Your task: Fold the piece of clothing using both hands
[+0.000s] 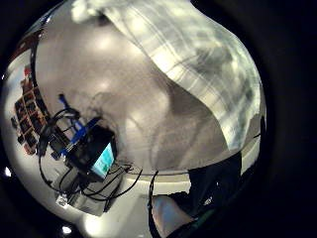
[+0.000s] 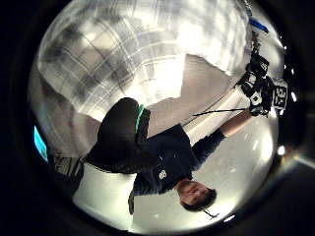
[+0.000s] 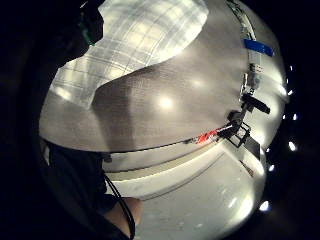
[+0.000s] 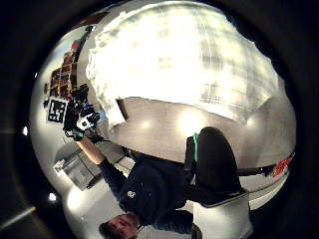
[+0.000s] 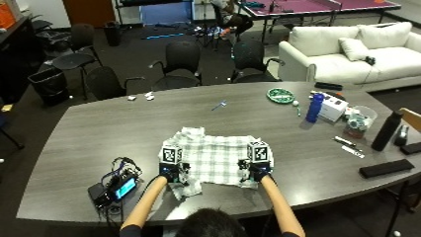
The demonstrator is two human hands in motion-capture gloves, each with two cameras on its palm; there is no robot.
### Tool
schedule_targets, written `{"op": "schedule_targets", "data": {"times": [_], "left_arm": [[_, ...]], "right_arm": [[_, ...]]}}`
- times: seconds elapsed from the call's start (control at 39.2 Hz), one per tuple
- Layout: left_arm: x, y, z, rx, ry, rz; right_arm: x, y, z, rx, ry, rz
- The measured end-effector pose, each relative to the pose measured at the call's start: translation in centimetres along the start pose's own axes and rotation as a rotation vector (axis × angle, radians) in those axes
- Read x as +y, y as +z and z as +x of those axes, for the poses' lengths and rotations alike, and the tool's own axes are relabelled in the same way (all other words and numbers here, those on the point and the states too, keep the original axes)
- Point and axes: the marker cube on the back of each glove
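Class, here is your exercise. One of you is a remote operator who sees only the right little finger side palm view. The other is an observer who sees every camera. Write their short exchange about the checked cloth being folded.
Operator: I see the checked cloth raised over the table. Where is the other hand?
Observer: The left hand holds the cloth at its near left corner, level with the right hand at the near right corner.
Operator: Is anything lying near that left side?
Observer: A small device with a lit screen lies on the table beside the left hand, apart from the cloth.
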Motion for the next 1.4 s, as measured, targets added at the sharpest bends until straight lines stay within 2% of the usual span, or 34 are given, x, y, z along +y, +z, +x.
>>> {"op": "schedule_targets", "data": {"times": [0.1, 0.18, 0.28, 0.38, 0.46, 0.56, 0.77, 0.87, 0.92, 1.0, 1.02, 1.1, 1.2, 1.25, 1.3, 1.4], "left_arm": [[-1.3, 0.8, 0.5, -0.053, 0.138, 0.115], [-1.8, 1.3, 0.8, -0.061, 0.185, 0.127], [-1.9, 1.6, 1.3, -0.033, 0.226, 0.110], [-1.7, 1.8, 1.5, -0.007, 0.216, 0.109], [-1.5, 1.8, 1.4, -0.004, 0.172, 0.132], [-1.4, 1.6, 1.5, -0.016, 0.124, 0.242], [-1.1, 1.5, 1.8, -0.048, 0.128, 0.370], [-0.5, 1.8, 1.9, -0.052, 0.144, 0.412], [0.0, 2.2, 1.9, -0.041, 0.117, 0.387], [1.0, 3.2, 2.0, -0.026, 0.047, 0.230], [1.2, 3.3, 2.1, -0.037, 0.052, 0.219], [0.8, 2.9, 2.4, -0.089, 0.153, 0.344], [0.6, 2.5, 3.0, -0.113, 0.212, 0.450], [0.6, 2.5, 3.2, -0.144, 0.211, 0.496], [0.7, 2.7, 3.3, -0.188, 0.197, 0.524], [1.6, 3.8, 2.5, -0.291, 0.105, 0.462]], "right_arm": [[-1.0, 2.5, 0.0, -0.028, -0.025, -0.056], [-1.1, 4.0, 0.4, -0.039, 0.003, -0.114], [-1.6, 4.7, 0.9, -0.027, 0.032, -0.106], [-2.1, 4.7, 0.9, 0.005, 0.026, -0.040], [-2.5, 4.5, 1.2, 0.017, 0.056, -0.009], [-3.0, 4.1, 1.4, 0.044, 0.103, 0.032], [-3.8, 3.6, 0.9, 0.050, 0.051, 0.084], [-3.4, 3.9, 0.8, 0.030, 0.052, 0.043], [-3.1, 4.0, 0.9, 0.018, 0.061, 0.019], [-3.4, 3.8, 1.2, 0.036, 0.085, 0.064], [-3.6, 3.7, 1.3, 0.046, 0.091, 0.089], [-3.8, 3.6, 1.3, 0.054, 0.084, 0.115], [-3.0, 4.0, 0.6, 0.036, 0.062, 0.037], [-2.9, 4.2, 0.4, 0.045, 0.064, 0.036], [-3.2, 4.0, 0.6, 0.088, 0.089, 0.102], [-3.0, 3.9, 0.8, 0.157, 0.116, 0.187]]}}
